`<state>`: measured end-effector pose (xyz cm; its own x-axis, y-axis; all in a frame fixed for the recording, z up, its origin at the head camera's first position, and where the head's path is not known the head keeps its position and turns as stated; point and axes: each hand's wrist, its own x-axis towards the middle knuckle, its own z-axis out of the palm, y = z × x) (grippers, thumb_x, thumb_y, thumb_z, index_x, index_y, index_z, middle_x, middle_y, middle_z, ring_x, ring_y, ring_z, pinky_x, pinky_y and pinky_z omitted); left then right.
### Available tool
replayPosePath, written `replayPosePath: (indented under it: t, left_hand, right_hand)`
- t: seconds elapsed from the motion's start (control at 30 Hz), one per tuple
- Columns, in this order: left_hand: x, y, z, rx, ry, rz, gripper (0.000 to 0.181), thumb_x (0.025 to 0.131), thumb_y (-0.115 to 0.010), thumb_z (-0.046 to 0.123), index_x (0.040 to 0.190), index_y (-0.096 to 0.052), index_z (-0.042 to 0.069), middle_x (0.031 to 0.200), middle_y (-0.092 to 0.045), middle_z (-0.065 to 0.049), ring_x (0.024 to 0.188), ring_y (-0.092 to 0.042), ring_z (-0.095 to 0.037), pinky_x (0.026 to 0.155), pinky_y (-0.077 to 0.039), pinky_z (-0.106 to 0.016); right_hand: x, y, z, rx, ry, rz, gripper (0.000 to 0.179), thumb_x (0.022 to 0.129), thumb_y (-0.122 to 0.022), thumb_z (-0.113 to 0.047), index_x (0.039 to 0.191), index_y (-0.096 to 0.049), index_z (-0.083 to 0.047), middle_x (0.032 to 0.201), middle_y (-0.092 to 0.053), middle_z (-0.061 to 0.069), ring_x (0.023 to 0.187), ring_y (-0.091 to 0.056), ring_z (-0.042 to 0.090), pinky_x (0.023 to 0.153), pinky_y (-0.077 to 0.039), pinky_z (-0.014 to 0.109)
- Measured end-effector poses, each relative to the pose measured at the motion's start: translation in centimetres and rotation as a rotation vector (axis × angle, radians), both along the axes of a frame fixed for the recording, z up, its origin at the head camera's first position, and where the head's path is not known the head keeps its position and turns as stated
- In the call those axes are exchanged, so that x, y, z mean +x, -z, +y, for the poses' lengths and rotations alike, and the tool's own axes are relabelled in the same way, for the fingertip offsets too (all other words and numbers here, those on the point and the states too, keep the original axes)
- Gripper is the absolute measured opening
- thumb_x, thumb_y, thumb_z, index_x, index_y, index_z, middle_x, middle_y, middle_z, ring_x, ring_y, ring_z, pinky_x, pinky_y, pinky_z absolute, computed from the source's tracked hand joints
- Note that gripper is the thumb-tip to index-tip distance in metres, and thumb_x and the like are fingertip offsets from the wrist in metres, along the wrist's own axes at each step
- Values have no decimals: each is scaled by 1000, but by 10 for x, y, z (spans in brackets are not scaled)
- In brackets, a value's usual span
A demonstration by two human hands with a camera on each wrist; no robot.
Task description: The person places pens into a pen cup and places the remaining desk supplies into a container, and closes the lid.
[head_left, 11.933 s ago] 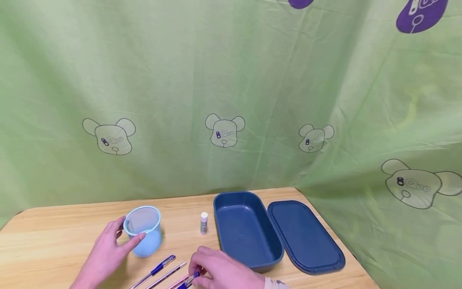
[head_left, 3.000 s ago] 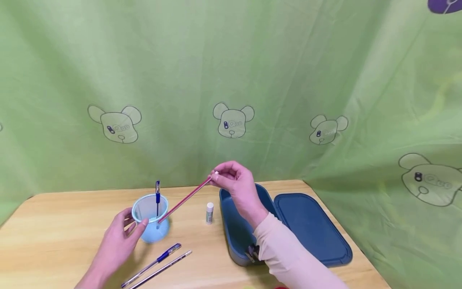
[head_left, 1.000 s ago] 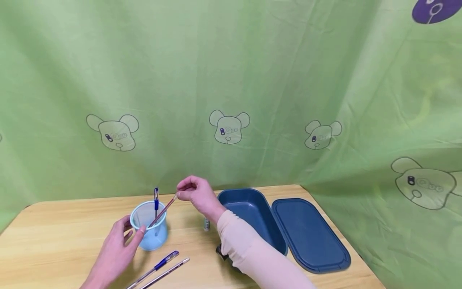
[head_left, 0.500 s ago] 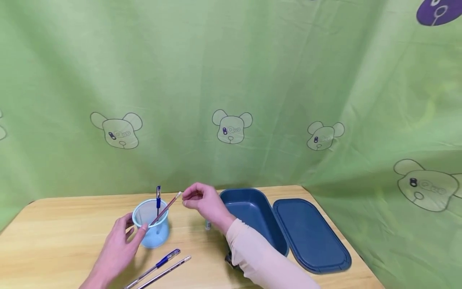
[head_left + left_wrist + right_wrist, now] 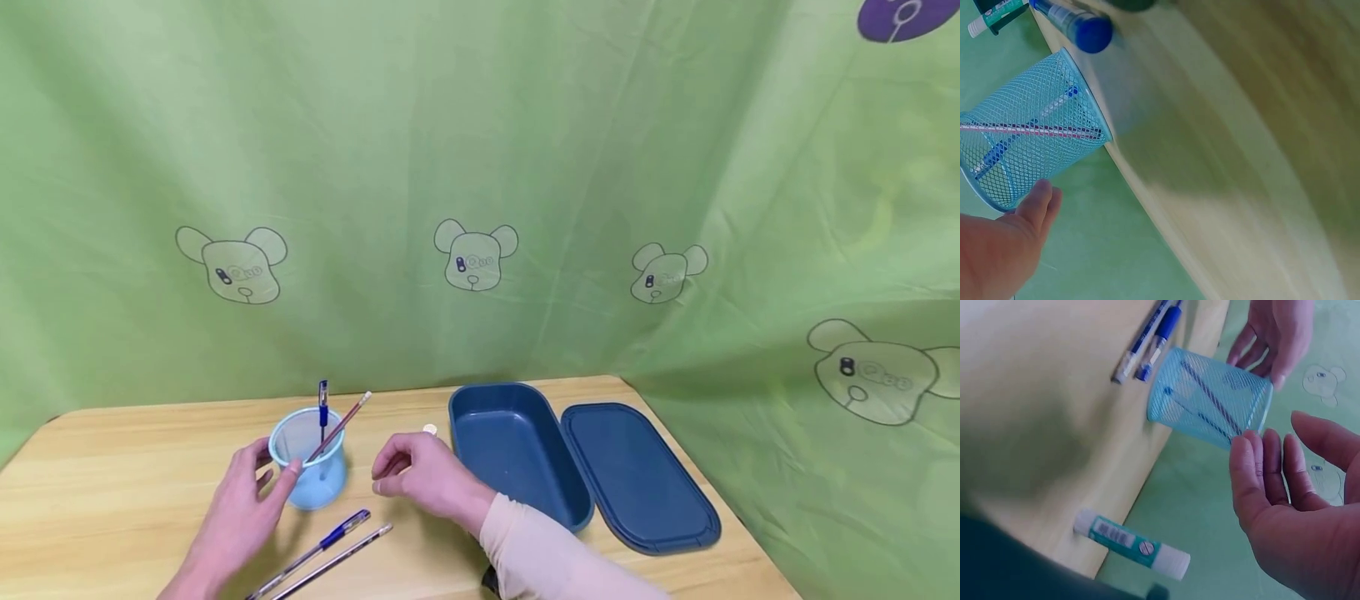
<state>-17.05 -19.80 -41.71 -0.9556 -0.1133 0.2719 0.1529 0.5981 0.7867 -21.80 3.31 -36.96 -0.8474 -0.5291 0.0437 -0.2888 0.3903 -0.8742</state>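
Apparently filling is midway: the left hand (image 5: 243,504) grips the mesh pen cup (image 5: 322,490), while the right hand (image 5: 426,475), thumb and fingers apart, should next pinch the loose blue pen (image 5: 333,536).

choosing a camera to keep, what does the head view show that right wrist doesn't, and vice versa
Head view only: the flat blue lid and the right arm's pale sleeve.
Right wrist view only: the barcode label on the glue stick, whose white cap alone shows in the head view.
Both: left hand, right hand, and the blue mesh cup with a pen and a pencil inside.
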Motion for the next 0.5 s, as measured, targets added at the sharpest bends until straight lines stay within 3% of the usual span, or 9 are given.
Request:
replayPosePath:
  t: [0.33, 0.5]
  left_hand:
    - [0, -1, 3, 30, -28, -31, 75, 89, -46, 47, 134, -22, -8, 131, -29, -29, 117, -36, -42, 93, -38, -47]
    - [1, -3, 2, 2, -29, -44, 76, 90, -45, 47, 135, -21, -9, 131, -28, -31, 117, -34, -44, 93, -36, -54]
  right_hand:
    - [16, 16, -3, 136, -11, -11, 14, 72, -71, -5, 80, -61, -10, 70, -56, -5, 65, -52, 8, 60, -46, 19]
    - [18, 27, -5, 282, -38, 74, 13, 72, -68, -1, 79, -61, -10, 69, -53, -9, 63, -49, 3, 61, -45, 16]
